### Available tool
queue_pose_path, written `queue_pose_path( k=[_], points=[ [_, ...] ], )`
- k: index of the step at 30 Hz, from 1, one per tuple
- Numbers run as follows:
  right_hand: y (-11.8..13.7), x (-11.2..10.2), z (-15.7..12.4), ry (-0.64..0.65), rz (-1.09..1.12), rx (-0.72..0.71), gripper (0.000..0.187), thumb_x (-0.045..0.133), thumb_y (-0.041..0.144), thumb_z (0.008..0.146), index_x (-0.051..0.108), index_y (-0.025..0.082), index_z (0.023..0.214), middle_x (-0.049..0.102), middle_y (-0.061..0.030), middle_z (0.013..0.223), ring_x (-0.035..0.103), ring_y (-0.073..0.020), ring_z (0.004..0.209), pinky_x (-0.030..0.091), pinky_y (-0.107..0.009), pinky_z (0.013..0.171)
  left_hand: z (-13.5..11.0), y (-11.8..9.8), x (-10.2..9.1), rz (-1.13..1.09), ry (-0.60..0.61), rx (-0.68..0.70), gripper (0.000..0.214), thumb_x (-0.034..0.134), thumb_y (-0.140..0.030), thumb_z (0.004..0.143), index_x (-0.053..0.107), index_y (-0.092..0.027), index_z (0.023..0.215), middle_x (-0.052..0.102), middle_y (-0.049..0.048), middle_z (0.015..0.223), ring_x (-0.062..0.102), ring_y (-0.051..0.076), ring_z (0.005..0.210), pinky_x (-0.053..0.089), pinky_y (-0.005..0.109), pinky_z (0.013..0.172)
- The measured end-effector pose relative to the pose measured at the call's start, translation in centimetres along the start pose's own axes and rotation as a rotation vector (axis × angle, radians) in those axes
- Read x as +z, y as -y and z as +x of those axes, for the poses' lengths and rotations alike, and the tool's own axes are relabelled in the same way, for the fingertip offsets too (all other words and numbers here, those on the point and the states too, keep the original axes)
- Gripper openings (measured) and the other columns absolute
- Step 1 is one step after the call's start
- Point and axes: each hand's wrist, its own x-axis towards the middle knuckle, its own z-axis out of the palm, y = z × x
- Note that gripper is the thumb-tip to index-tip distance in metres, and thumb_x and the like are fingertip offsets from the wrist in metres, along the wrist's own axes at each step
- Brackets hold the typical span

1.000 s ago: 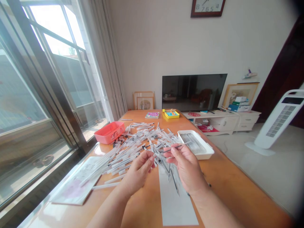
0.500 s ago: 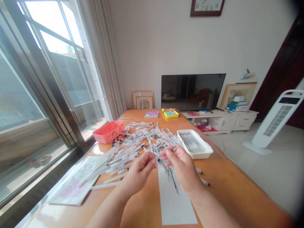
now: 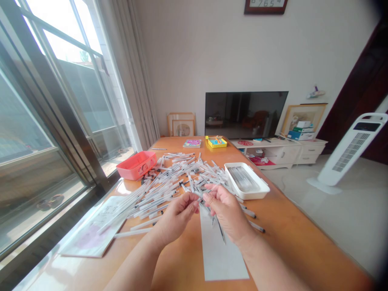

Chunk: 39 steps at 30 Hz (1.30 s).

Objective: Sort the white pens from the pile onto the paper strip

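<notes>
My left hand (image 3: 181, 212) and my right hand (image 3: 223, 206) meet over the near edge of a pen pile, fingertips almost touching. Both are closed in a pinch on a thin dark pen refill (image 3: 200, 199), mostly hidden by the fingers. Below my right hand, loose refills (image 3: 222, 232) lie across a white paper strip (image 3: 222, 262). Clear pen barrels (image 3: 165, 194) with dark ends spread over the table beyond and to the left of my hands. A white box (image 3: 263, 189) holding a row of refills stands just beyond my right hand.
A red plastic basket (image 3: 136, 165) stands at the left of the wooden table (image 3: 291, 242), with a booklet (image 3: 91, 234) nearer me. Farther back are a small colourful book (image 3: 192, 143) and a yellow box (image 3: 217, 144). A white tower fan (image 3: 348, 153) stands on the floor, right.
My right hand has drawn closer to my left, so less of the refill between them shows. The camera view has tilted slightly downward.
</notes>
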Motion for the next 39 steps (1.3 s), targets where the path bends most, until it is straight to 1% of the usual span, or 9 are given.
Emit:
queue_pose_path(
  k=[4,10,12,15,18,22,26,31,39],
  points=[
    [0.3,-0.2,0.1,-0.083,0.078,-0.029,0.053,0.068,0.048,0.084,0.057,0.019,0.127,0.069,-0.0041,0.088,0.063,-0.0169,0.076,0.050,-0.027,0.062,0.3,0.2,-0.4,0.041,0.004,0.011,0.032,0.056,-0.051,0.093,0.062,-0.020,0.096,0.065,0.0039,0.081,0.054,0.015,0.070,0.041,0.025,0.061],
    [-0.4,-0.4,0.6,-0.089,-0.015,0.001,0.035,0.060,0.041,0.088,0.063,0.019,0.116,0.072,-0.0051,0.092,0.065,-0.0181,0.078,0.052,-0.029,0.067,0.5,0.0,-1.4,0.015,-0.059,0.013,0.032,0.056,-0.050,0.093,0.062,-0.019,0.096,0.064,0.0032,0.080,0.052,0.014,0.070,0.040,0.025,0.063],
    [-1.1,-0.5,0.7,-0.070,-0.162,-0.040,0.029,0.055,0.037,0.091,0.066,0.020,0.111,0.072,-0.0053,0.093,0.065,-0.0193,0.080,0.052,-0.031,0.071,0.6,-0.1,-1.9,0.001,-0.077,-0.002,0.032,0.056,-0.050,0.093,0.062,-0.019,0.095,0.064,0.0026,0.079,0.049,0.012,0.065,0.039,0.024,0.061],
    [-2.0,-0.2,0.6,0.023,-0.533,-0.252,0.024,0.052,0.025,0.091,0.071,0.022,0.106,0.072,-0.0061,0.101,0.064,-0.0218,0.093,0.050,-0.036,0.085,0.7,0.1,-2.6,-0.027,-0.098,-0.008,0.033,0.058,-0.052,0.091,0.061,-0.019,0.094,0.064,0.0017,0.078,0.046,0.011,0.062,0.038,0.024,0.060],
    [-2.3,0.6,0.3,0.186,-0.906,-0.439,0.034,0.049,0.012,0.089,0.074,0.026,0.109,0.071,-0.0060,0.107,0.059,-0.0235,0.105,0.045,-0.035,0.094,0.8,0.2,-2.9,-0.062,-0.130,-0.007,0.033,0.060,-0.052,0.089,0.060,-0.019,0.092,0.063,0.0013,0.075,0.044,0.010,0.059,0.037,0.023,0.058],
    [-2.2,1.7,-0.1,0.331,-1.130,-0.470,0.045,0.048,0.006,0.087,0.071,0.029,0.119,0.073,-0.0039,0.111,0.058,-0.0246,0.107,0.046,-0.033,0.089,0.9,0.0,-3.0,-0.096,-0.170,-0.012,0.034,0.062,-0.051,0.087,0.059,-0.018,0.090,0.063,0.0011,0.073,0.043,0.010,0.056,0.036,0.023,0.055],
    [-2.2,2.3,-0.4,0.387,-1.191,-0.470,0.046,0.049,0.006,0.087,0.069,0.029,0.120,0.073,-0.0032,0.111,0.058,-0.0237,0.106,0.045,-0.032,0.089,0.7,-0.1,-3.6,-0.118,-0.184,-0.002,0.031,0.063,-0.048,0.086,0.060,-0.018,0.089,0.064,0.0015,0.076,0.043,0.009,0.056,0.037,0.023,0.055],
    [-2.4,3.0,-1.1,0.413,-1.135,-0.505,0.034,0.050,0.014,0.092,0.071,0.029,0.115,0.073,-0.0030,0.103,0.060,-0.0218,0.102,0.045,-0.031,0.089,0.7,0.4,-4.8,-0.128,-0.225,0.008,0.031,0.063,-0.046,0.087,0.062,-0.018,0.100,0.066,0.0022,0.079,0.043,0.009,0.056,0.033,0.022,0.053],
    [-1.4,3.7,-1.7,0.224,-1.186,-0.437,0.022,0.051,0.018,0.093,0.072,0.024,0.095,0.071,-0.0056,0.095,0.062,-0.0221,0.097,0.044,-0.031,0.086,0.7,0.5,-6.7,-0.144,-0.431,0.004,0.039,0.069,-0.053,0.078,0.063,-0.018,0.095,0.069,0.0026,0.079,0.044,0.008,0.051,0.033,0.023,0.051]
  ],
)
